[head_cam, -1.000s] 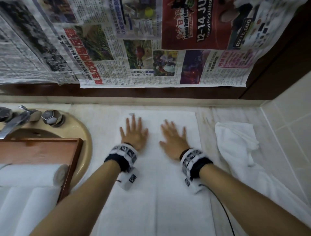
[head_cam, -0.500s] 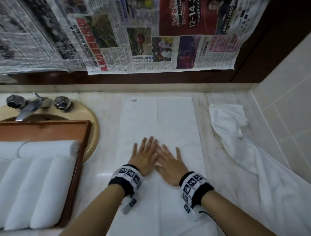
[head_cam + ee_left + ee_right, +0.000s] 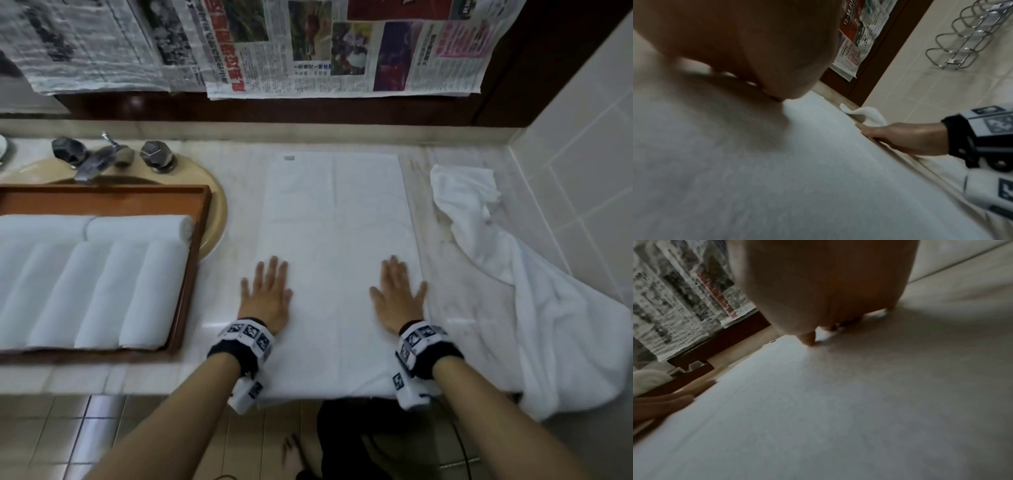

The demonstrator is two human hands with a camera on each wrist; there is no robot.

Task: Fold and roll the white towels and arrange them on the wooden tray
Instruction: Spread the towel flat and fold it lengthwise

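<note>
A pale marble countertop [image 3: 233, 342] is carrying a flat white towel [image 3: 335, 240] at its centre, a crumpled white towel [image 3: 513, 274] lying to the right and draping over the front edge, and a wooden tray [image 3: 195, 267] sitting partly over the basin [image 3: 215, 212] at left.

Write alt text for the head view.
Left hand and right hand press flat on a folded white towel spread over a pale marble counter. A brown wooden tray of rolled white towels sits left; a crumpled white towel lies right.

Marble counter [image 3: 462, 308] – beige sink [image 3: 212, 212], faucet [image 3: 99, 159] at left; newspaper [image 3: 342, 51] over dark wood; tiled wall [image 3: 582, 154] right.
</note>
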